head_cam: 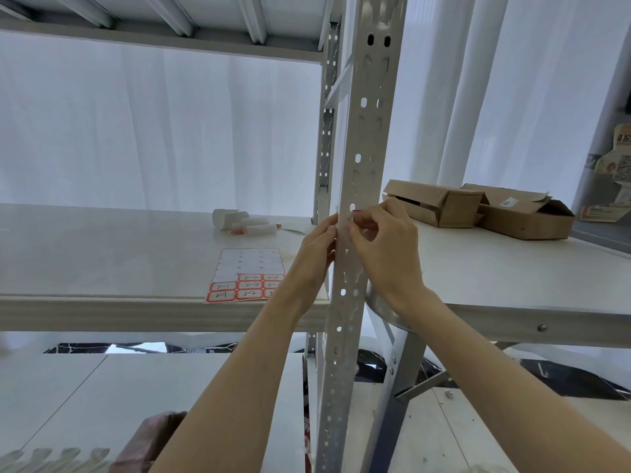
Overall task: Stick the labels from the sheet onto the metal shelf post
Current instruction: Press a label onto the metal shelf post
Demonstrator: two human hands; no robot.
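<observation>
A grey perforated metal shelf post (363,138) runs upright through the middle of the view. My right hand (386,247) pinches a small red-edged label (356,213) against the post's right face at shelf height. On the post's left side, my left hand (316,250) touches the post's edge, its fingertips partly hidden behind the metal. The label sheet (247,274) lies flat on the shelf board (102,254) left of the post; its upper rows are peeled bare, and several red-bordered labels remain at the bottom.
White rolled slips and small red-tipped tubes (244,221) lie behind the sheet. Two open cardboard boxes (478,208) sit on the right-hand table (495,274). A second perforated post (326,131) stands behind. A shelf (164,32) spans overhead. White curtains hang behind.
</observation>
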